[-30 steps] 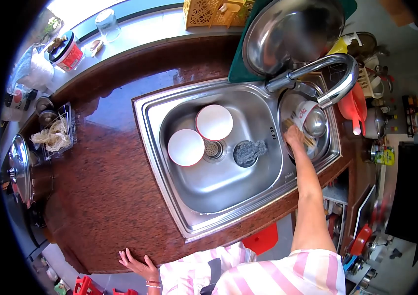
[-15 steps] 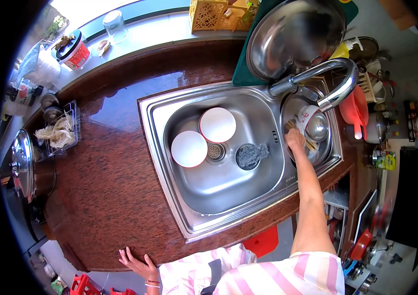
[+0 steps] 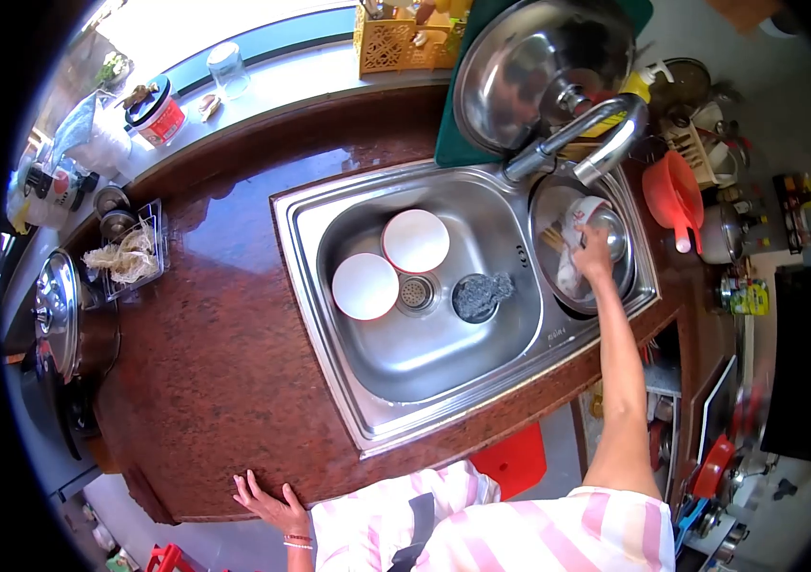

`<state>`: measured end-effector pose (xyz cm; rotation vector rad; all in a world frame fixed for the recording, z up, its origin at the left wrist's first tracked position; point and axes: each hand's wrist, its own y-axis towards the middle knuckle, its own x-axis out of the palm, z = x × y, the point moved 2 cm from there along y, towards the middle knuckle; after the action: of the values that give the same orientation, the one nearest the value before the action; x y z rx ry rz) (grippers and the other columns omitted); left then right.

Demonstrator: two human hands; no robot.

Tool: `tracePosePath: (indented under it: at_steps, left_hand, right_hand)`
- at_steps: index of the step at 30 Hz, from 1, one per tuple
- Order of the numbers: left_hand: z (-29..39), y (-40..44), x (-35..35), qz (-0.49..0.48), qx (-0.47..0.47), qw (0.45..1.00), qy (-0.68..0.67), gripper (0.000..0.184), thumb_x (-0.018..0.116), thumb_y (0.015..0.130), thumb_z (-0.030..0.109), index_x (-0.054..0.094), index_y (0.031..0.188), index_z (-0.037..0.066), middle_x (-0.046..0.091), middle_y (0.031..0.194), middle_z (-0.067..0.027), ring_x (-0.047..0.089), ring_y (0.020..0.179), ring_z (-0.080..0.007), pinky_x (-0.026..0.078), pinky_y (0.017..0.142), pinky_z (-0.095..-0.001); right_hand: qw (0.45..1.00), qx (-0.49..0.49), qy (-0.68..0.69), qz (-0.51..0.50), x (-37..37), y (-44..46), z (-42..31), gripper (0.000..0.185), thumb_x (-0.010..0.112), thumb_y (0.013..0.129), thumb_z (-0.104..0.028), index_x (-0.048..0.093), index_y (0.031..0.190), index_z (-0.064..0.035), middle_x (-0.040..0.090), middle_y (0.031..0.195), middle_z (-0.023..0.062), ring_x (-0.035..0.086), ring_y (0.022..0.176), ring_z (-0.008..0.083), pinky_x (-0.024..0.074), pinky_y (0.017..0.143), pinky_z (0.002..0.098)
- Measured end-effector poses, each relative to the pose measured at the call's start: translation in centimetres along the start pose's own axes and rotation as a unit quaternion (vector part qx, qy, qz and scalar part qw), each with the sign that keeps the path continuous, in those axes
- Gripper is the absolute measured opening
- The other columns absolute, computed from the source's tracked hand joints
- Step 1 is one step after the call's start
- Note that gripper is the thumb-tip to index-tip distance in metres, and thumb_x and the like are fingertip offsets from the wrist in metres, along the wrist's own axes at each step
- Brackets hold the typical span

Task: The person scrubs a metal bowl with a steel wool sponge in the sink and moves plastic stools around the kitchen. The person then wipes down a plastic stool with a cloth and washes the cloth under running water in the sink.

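Hands (image 3: 277, 507): two are showing.
Sink basins (image 3: 405, 377): two are sitting side by side.
Faucet (image 3: 558, 141): one is arching above the basins.
White bowls (image 3: 365, 286): two are resting in one basin.
Steel-wool scourer (image 3: 492, 290): one is lying near the bowls.
Drain strainer (image 3: 414, 293): one is showing.
Dishes (image 3: 581, 212) under one hand: several are overlapping, blurring the exact count.
Large steel disc (image 3: 510, 69): one is leaning upright.
Green board (image 3: 449, 119): one is standing behind the disc.
Red dipper (image 3: 669, 189): one is resting.
Red-labelled tub (image 3: 159, 119): one is standing.

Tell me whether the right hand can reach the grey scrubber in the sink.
Probably yes: the right hand is over the same sink, and nothing tall seems to block or cover the grey scrubber.
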<state>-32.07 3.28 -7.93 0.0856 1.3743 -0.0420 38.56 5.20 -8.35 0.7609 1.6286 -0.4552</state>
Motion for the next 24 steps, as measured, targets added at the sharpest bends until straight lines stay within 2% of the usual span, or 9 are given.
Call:
tracePosePath:
  at_steps: [6,9,10,11,12,13,16,20,24]
  left_hand:
    - [-0.4,-0.2,0.0,0.023,0.029,0.999,-0.008,0.062,0.049,0.086,0.034,0.031,0.137,0.004,0.026,0.142,-0.0176,0.021,0.134,-0.0351,0.006,0.111,-0.0532]
    - [-0.7,-0.3,0.0,0.027,0.037,0.999,-0.015,0.062,0.050,0.086,0.037,0.032,0.136,0.004,0.026,0.142,-0.0173,0.022,0.134,-0.0345,0.006,0.111,-0.0540]
    - [-0.7,-0.5,-0.1,0.028,0.040,0.999,-0.021,0.062,0.051,0.086,0.036,0.033,0.136,0.004,0.027,0.142,-0.0173,0.022,0.134,-0.0347,0.006,0.111,-0.0540]
    - [-0.6,-0.5,-0.1,0.033,0.042,0.998,-0.031,0.062,0.052,0.085,0.036,0.033,0.135,0.004,0.027,0.142,-0.0173,0.023,0.133,-0.0348,0.006,0.111,-0.0540]
    - [-0.6,0.1,0.0,0.040,0.049,0.997,-0.037,0.063,0.053,0.084,0.035,0.033,0.135,0.004,0.027,0.142,-0.0175,0.023,0.133,-0.0349,0.007,0.111,-0.0541]
    - [-0.6,0.0,0.2,0.045,0.051,0.997,-0.043,0.063,0.053,0.084,0.035,0.034,0.135,0.004,0.028,0.141,-0.0178,0.023,0.133,-0.0350,0.007,0.110,-0.0541]
    - [-1.8,-0.6,0.8,0.043,0.058,0.996,-0.043,0.063,0.056,0.082,0.034,0.035,0.134,0.005,0.030,0.140,-0.0189,0.024,0.133,-0.0352,0.009,0.110,-0.0542]
    - [-2.0,-0.8,0.9,0.042,0.081,0.992,-0.085,0.058,0.055,0.084,0.030,0.036,0.134,0.006,0.030,0.140,-0.0174,0.026,0.133,-0.0339,0.009,0.110,-0.0534]
    - [-2.5,-1.2,0.2,0.030,0.131,0.981,-0.140,0.056,0.053,0.085,0.028,0.037,0.134,0.007,0.030,0.141,-0.0167,0.026,0.133,-0.0330,0.008,0.110,-0.0524]
  right_hand:
    - [0.936,-0.010,0.166,0.311,-14.4,-0.2,-6.8,0.040,0.063,0.072,0.001,0.058,0.111,-0.0057,0.048,0.100,0.0125,0.055,0.073,0.0190,0.0466,0.070,0.0311]
    - [0.905,-0.088,0.110,0.401,-9.4,-0.9,-5.3,0.035,0.053,0.077,0.000,0.057,0.112,-0.0037,0.050,0.111,0.0168,0.059,0.083,0.0328,0.0462,0.078,0.0410]
    - [0.996,0.053,0.027,0.074,-3.2,0.1,-1.8,0.033,0.052,0.080,-0.007,0.057,0.112,0.0003,0.052,0.115,0.0224,0.056,0.096,0.0361,0.0446,0.084,0.0406]
    - [0.944,0.085,-0.129,-0.292,3.1,0.1,1.5,0.034,0.051,0.083,-0.013,0.058,0.111,0.0044,0.053,0.119,0.0280,0.054,0.108,0.0394,0.0431,0.090,0.0403]
    - [0.957,0.253,-0.026,-0.137,0.3,-2.8,-0.5,0.036,0.049,0.086,-0.019,0.056,0.112,0.0052,0.057,0.110,0.0278,0.054,0.107,0.0390,0.0418,0.092,0.0382]
    - [0.981,0.137,0.136,0.002,-0.6,-4.6,-1.8,0.041,0.051,0.089,-0.028,0.057,0.113,0.0050,0.059,0.114,0.0244,0.055,0.108,0.0365,0.0410,0.095,0.0403]
    - [0.788,0.244,0.554,-0.114,-5.0,-8.6,-6.0,0.042,0.052,0.089,-0.025,0.053,0.121,0.0030,0.058,0.118,0.0200,0.054,0.113,0.0311,0.0422,0.095,0.0448]
    - [0.528,0.059,0.817,-0.224,-11.2,-13.6,-11.7,0.041,0.046,0.093,-0.022,0.047,0.126,0.0024,0.054,0.123,0.0200,0.051,0.117,0.0301,0.0421,0.098,0.0432]
    - [0.509,-0.047,0.824,-0.245,-15.3,-18.9,-17.3,0.044,0.046,0.093,-0.025,0.046,0.126,0.0039,0.053,0.123,0.0222,0.049,0.119,0.0322,0.0385,0.101,0.0454]
